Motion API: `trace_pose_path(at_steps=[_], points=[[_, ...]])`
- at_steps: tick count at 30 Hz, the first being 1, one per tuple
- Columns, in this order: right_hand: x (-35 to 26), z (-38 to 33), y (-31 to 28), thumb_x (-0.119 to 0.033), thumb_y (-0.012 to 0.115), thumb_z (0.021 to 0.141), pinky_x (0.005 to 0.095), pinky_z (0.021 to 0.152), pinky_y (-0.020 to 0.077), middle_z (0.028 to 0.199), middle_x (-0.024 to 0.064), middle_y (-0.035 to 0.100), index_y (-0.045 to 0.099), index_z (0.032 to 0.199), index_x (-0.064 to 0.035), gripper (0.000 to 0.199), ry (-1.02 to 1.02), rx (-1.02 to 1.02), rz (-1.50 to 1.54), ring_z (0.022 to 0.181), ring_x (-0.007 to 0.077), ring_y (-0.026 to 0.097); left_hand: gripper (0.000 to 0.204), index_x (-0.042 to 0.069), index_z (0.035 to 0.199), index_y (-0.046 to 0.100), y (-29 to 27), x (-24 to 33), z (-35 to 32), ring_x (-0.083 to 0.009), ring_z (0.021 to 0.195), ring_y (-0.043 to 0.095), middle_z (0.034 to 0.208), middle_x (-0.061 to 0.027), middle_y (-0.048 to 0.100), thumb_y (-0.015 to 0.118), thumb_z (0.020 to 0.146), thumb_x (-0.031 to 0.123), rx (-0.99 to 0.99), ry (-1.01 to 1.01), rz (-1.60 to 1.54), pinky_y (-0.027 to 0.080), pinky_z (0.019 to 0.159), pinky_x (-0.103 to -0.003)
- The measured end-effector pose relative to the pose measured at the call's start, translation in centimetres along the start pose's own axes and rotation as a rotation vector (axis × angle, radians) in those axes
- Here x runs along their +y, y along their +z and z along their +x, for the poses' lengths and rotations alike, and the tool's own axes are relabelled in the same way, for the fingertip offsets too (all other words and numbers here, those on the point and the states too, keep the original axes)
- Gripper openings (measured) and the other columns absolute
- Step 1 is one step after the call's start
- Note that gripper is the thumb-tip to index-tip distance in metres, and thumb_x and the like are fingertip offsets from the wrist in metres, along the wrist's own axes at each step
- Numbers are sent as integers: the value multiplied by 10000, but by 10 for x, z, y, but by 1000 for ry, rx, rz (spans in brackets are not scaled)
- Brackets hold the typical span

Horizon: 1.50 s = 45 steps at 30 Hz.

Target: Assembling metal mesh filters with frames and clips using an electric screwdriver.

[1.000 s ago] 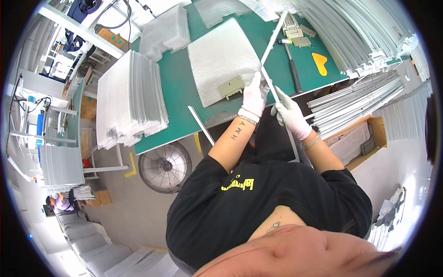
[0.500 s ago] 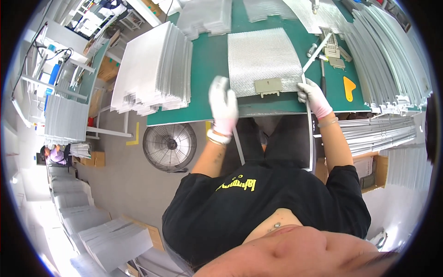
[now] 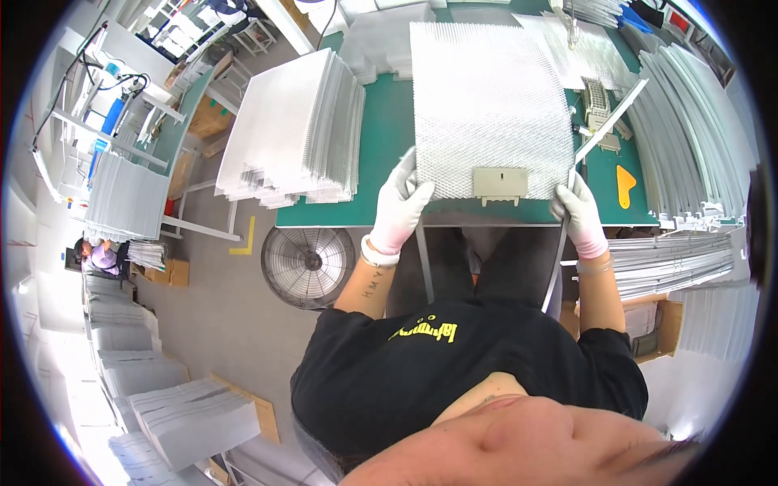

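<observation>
A silvery mesh sheet (image 3: 490,105) is in front of me over the green table, with a beige plastic plate (image 3: 500,185) at its near edge. My left hand (image 3: 397,209), in a white glove, is closed at the sheet's lower left edge, with the thumb toward the mesh. At the lower right corner, my gloved right hand (image 3: 579,212) grips a thin light metal strip (image 3: 609,121). This strip bends at the hand: one arm slants up to the right, the other runs down toward my lap. The right fingertips are partly hidden.
A tall stack of mesh sheets (image 3: 279,130) stands left on the green table (image 3: 381,146). More sheets (image 3: 685,138) are piled right. Beige plastic parts (image 3: 596,101) and an orange scraper-like piece (image 3: 625,186) lie nearer. A floor fan (image 3: 308,263) stands below the table's left side.
My left hand has come from beside the sheet to its left edge and closed there. The mesh sheet appears larger and closer. The metal strip has tilted with my right hand.
</observation>
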State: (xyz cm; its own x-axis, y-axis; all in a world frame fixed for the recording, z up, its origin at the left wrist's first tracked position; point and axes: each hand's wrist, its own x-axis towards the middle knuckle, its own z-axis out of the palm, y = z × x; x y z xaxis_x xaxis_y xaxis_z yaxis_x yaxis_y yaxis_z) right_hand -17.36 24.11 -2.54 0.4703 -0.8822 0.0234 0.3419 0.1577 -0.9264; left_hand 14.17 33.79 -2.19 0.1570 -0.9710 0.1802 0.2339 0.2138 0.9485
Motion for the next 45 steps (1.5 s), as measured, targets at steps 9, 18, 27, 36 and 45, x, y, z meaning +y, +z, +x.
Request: trace_pose_path(at_steps=[9, 18, 27, 36, 45], points=[[-36, -8, 82, -136, 564, 950, 231, 686, 434, 849, 1, 560, 454, 1309, 21, 407, -167, -192, -89, 720, 70, 502, 749, -6, 1562, 193, -16, 79, -72, -147, 1010, 565, 1271, -110, 565, 604, 940, 66, 357, 323, 13, 479, 875, -261], [-98, 44, 92, -5, 571, 925, 240, 784, 444, 973, 1, 595, 558, 1109, 30, 189, -610, -226, -350, 868, 68, 516, 690, -46, 1513, 196, -32, 137, -9, -30, 694, 448, 862, 30, 546, 587, 991, 178, 246, 440, 204, 393, 616, -195], [-83, 85, 80, -101, 675, 936, 212, 552, 314, 687, -63, 378, 387, 736, -104, 351, -790, 225, -408, 645, 29, 333, 172, 25, 1092, 488, -19, 89, 81, -43, 790, 434, 986, -8, 523, 595, 964, 69, 236, 660, 223, 408, 735, -220], [-79, 92, 69, -112, 681, 941, 204, 562, 309, 707, -69, 381, 422, 785, -98, 302, -723, 269, -421, 654, 27, 336, 262, 14, 1233, 494, -4, 95, 80, -4, 781, 459, 1009, 23, 562, 544, 976, 21, -4, 493, -65, 400, 702, -179], [-70, 98, 62, -112, 661, 946, 216, 592, 351, 722, -44, 440, 537, 882, -28, 164, -759, 251, -407, 654, 49, 368, 175, -6, 1111, 575, 1, 65, 91, -29, 726, 428, 818, 47, 521, 625, 967, 81, 196, 616, 264, 392, 667, -198]])
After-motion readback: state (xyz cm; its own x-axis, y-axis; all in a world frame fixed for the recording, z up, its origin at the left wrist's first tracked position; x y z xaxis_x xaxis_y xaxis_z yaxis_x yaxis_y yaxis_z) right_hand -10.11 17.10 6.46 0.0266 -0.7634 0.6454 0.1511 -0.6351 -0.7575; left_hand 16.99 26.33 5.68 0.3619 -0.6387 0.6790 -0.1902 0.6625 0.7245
